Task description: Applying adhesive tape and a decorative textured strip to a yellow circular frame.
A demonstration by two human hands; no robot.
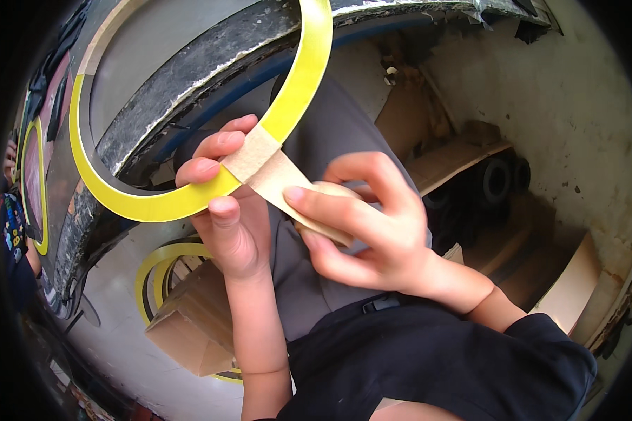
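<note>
A large yellow hoop [298,77] curves across the upper left of the head view. My left hand [228,210] grips its lower rim, thumb in front and fingers behind. A strip of beige masking tape [260,165] wraps the hoop right at that grip. The strip runs down to a roll of beige tape [330,217], which my right hand [372,224] holds with thumb and fingers around it. Both hands sit over my lap, close together.
A dark curved workbench edge [182,91] arcs behind the hoop. More yellow hoops [158,263] and a cardboard box [189,323] lie on the floor at lower left. Wooden boards [449,158], a black wheel [497,181] and a white wall [576,105] are at right.
</note>
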